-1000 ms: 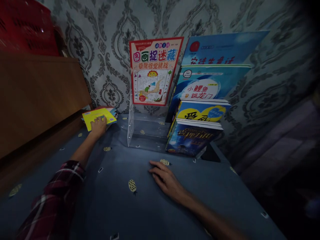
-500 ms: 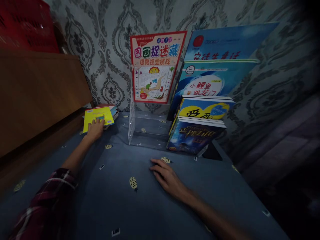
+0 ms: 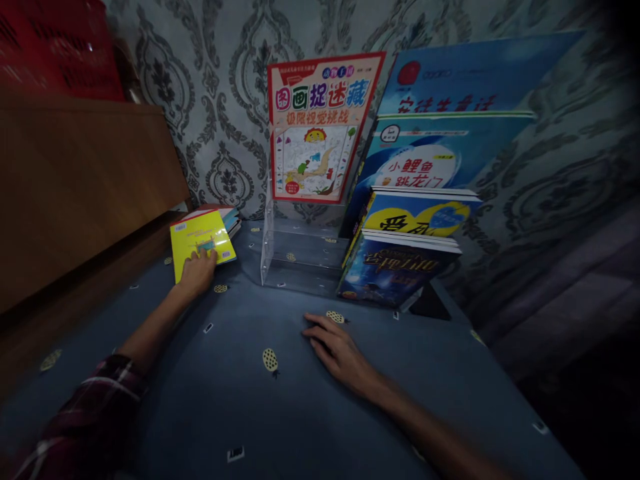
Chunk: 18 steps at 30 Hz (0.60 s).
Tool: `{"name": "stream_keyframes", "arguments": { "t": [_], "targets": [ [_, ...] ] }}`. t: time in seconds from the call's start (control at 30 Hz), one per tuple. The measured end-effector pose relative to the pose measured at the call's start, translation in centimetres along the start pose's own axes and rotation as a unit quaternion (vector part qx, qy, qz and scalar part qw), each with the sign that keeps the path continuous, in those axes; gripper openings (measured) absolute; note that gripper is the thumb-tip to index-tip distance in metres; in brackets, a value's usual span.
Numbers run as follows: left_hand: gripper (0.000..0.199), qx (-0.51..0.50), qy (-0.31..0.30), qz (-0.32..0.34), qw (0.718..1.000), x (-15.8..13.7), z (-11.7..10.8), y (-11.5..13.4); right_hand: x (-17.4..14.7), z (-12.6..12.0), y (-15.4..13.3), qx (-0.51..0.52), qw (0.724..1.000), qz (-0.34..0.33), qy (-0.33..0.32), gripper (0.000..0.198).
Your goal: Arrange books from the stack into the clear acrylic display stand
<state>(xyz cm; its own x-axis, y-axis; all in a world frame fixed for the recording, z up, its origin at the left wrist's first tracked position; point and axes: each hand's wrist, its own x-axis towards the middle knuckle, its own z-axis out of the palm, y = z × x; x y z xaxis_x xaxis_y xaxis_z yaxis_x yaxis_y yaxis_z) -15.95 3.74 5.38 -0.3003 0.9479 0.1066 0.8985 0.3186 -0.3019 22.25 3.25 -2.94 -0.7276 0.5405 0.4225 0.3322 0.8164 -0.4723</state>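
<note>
My left hand (image 3: 197, 273) lies over the near edge of a yellow book (image 3: 200, 233), its fingers pressing on the cover; whether the thumb is beneath is hidden. Under and behind that book is a small pile of books (image 3: 233, 219). My right hand (image 3: 340, 353) rests on the blue patterned cloth (image 3: 240, 393) with fingers spread, holding nothing. Beyond it stands a clear stepped rack (image 3: 300, 270). A red-bordered picture book (image 3: 320, 127) stands upright on its back tier. Several books fill its right side, a dark blue one (image 3: 390, 270) in front.
At the left is a brown wooden cabinet (image 3: 85, 193) with a red plastic basket (image 3: 60, 50) on top. Patterned wallpaper (image 3: 225, 160) rises behind the rack. The cloth's right edge (image 3: 520, 393) drops off into a dark area.
My left hand has drawn the yellow book toward me and turned it slightly on the pile. The right hand stays in about the same place; the view has shifted a little.
</note>
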Motion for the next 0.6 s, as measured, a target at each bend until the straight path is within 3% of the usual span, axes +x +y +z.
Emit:
{"name": "stream_keyframes", "arguments": {
  "t": [0.6],
  "targets": [
    [0.049,-0.003,-0.093,0.06,0.994,-5.6,-1.6,2.8,0.1,0.0,-0.1,0.002,1.0,0.001,0.001,0.027]
  ]
}}
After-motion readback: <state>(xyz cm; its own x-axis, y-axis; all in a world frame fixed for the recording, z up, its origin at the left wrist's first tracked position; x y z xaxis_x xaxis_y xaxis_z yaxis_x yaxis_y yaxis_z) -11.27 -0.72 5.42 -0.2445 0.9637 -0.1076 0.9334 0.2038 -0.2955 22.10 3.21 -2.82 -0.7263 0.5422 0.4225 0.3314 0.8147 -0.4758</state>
